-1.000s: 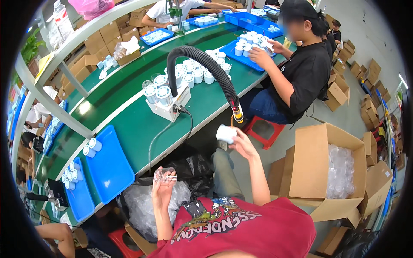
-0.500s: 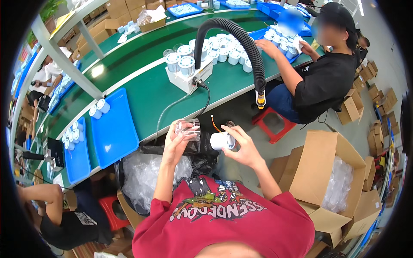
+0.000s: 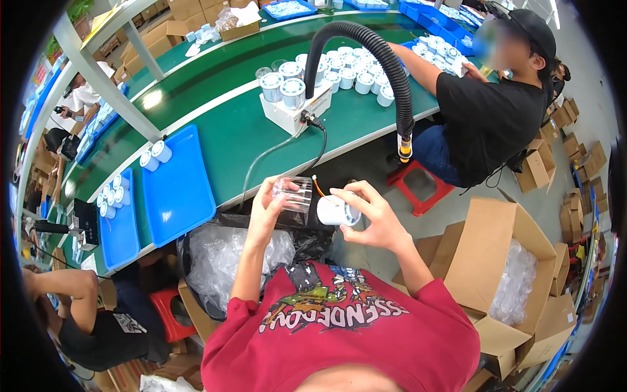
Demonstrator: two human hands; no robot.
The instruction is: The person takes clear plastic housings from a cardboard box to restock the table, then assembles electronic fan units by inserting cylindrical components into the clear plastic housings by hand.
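In my left hand (image 3: 268, 202) is a clear plastic cup (image 3: 295, 195), lying on its side with its open end toward the right. My right hand (image 3: 375, 215) grips a white round housing (image 3: 331, 212) by its light-blue end. Thin red and orange wires (image 3: 318, 187) with a small white plug stick up from the housing. The cup and the housing are close side by side, with a narrow gap between them. Both hands are in front of the bench edge, over a bag of clear plastic pieces (image 3: 228, 255).
A white box (image 3: 297, 112) with a black flexible hose (image 3: 356, 32) stands on the green bench beside many white round units (image 3: 362, 81). Blue trays (image 3: 177, 189) lie at left. A co-worker (image 3: 490, 124) sits at right. An open carton (image 3: 477, 255) holds clear plastic pieces.
The housing in my right hand has tilted, and the cup in my left hand has shifted slightly right, narrowing the gap. The co-worker's arm has moved farther over the bench.
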